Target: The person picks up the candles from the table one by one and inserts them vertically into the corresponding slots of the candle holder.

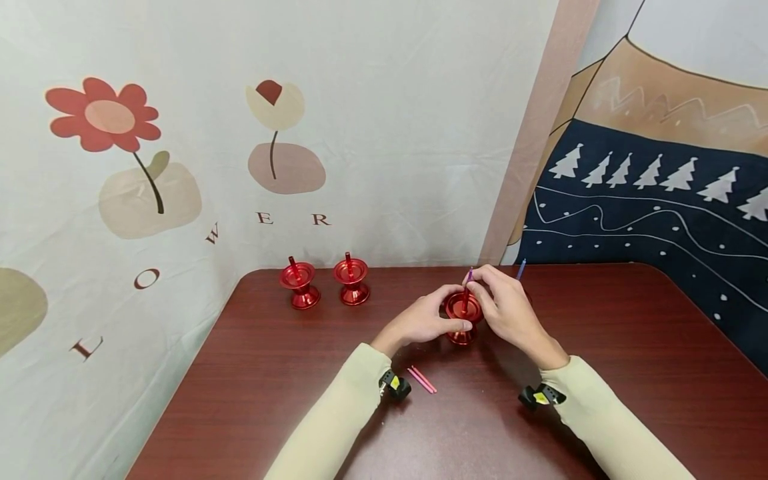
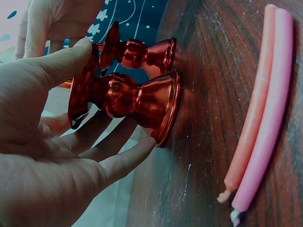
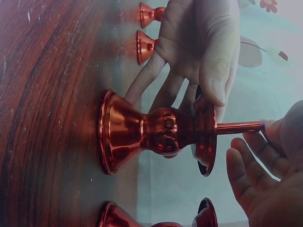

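A shiny red metal candle holder [image 1: 462, 337] stands upright on the table between my hands. My left hand [image 1: 420, 320] grips it, the thumb on the rim of its dish and the other fingers spread round the far side. At the top of the holder's thin upright tube [image 3: 239, 127], my right hand [image 1: 509, 312] pinches a purple candle [image 1: 470, 273]. Most of that candle is hidden by the fingers and the tube. In the left wrist view, a second red holder [image 2: 158, 52] stands just beyond the gripped one. Two pink candles [image 2: 265, 109] lie side by side near my left wrist.
Two more red candle holders [image 1: 301, 293] stand at the back left of the brown table [image 1: 270, 400]. A blue candle [image 1: 521, 269] sticks up behind my right hand. Printed cloths [image 1: 390, 133] hang right behind the table's back edge.
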Available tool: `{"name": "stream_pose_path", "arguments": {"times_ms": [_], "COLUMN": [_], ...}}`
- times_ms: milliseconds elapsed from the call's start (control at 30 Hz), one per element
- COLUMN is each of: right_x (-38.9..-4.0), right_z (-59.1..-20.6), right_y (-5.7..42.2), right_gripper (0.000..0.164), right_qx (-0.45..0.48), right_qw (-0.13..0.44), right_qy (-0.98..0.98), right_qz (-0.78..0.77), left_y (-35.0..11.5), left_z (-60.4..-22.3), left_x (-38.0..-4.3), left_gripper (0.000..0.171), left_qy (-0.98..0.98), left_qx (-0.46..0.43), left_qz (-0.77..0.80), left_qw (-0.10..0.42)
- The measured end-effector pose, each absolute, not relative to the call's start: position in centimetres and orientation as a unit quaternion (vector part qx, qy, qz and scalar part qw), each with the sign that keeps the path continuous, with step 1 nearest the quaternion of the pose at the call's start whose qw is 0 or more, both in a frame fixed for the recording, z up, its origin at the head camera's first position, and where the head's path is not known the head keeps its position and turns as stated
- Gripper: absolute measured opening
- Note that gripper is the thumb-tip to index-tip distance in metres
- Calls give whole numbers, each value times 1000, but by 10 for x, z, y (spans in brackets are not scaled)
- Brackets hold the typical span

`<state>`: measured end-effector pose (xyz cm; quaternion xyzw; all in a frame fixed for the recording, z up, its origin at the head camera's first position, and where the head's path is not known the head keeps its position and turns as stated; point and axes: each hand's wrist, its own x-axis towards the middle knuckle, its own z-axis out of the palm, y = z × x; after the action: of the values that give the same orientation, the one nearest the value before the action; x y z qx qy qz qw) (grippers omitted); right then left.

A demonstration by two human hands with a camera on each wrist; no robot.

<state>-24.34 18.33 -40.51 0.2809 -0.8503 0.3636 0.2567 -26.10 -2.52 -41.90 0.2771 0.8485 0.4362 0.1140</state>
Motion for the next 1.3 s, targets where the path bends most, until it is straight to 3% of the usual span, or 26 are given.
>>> {"name": "stream_pose_path", "arguments": {"times_ms": [533, 1300], "right_x": [-243, -241], "right_z": [-404, -404], "right_y": [185, 182], "right_gripper": [14, 9], "right_qx": [285, 271], "right_qw": [245, 272], "right_qy": [-853, -861], "right_qz": [362, 335], "left_y": [-25, -26], "left_z": [-422, -419], "left_x": [-262, -262], "left_gripper": [75, 75], "left_qy": [848, 846], "left_qx": [277, 280], "left_qz": [437, 438], "left_qw": [115, 117]}}
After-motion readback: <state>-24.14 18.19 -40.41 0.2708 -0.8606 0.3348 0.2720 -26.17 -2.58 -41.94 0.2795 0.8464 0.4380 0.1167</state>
